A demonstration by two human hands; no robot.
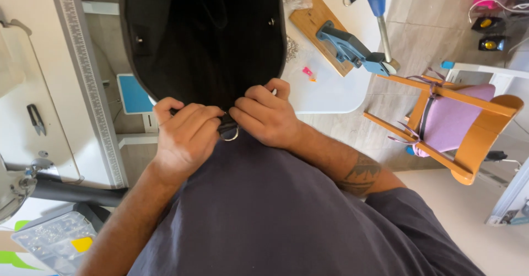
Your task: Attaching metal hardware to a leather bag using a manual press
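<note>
A blue lever press (352,47) bolted to a wooden board (314,19) is seen on the white desk (330,88), up and to the right of the fingers. A small pink clip (308,73) lies nearer them on the same desk. Farther right, a wooden chair (468,124) with a lilac cushion (452,116) is tipped over. Far to the left, small black snips (36,119) are laid beside a long ruler strip (88,77).

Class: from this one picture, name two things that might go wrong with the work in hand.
1. Both hands, left hand and right hand, pinch the black bag edge at the metal ring; the ring may slip free.
2. The bag hangs over the white table, so it might snag the blue lever press.
</note>
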